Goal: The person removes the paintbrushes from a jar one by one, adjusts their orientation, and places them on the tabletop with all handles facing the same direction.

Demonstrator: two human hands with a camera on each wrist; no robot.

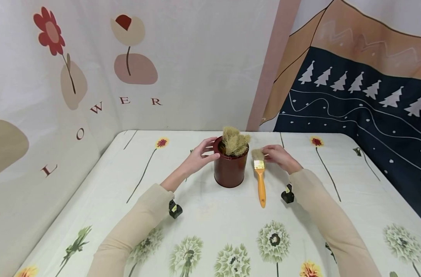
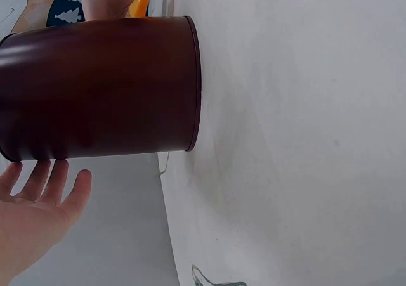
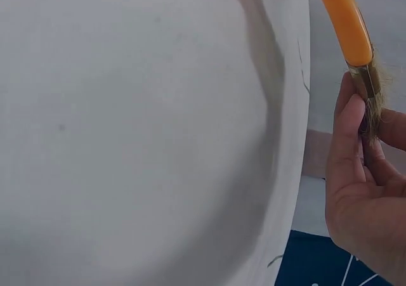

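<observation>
Left hand (image 1: 200, 156): fingers relaxed, straight, beside the red pot (image 1: 230, 167); contact unclear. Right hand (image 1: 279, 157): fingers pinch the paintbrush (image 1: 260, 175) bristles; pot hides the other brushes' handles.

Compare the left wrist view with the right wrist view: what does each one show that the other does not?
Only the left wrist view shows the dark red can standing on the cloth, with the left hand open beside its upper part, fingers straight. Only the right wrist view shows the right hand pinching the bristles of the brush, below its metal band. Both views share the pale tablecloth and the orange brush handle, which in the left wrist view is only a small piece behind the can.
</observation>
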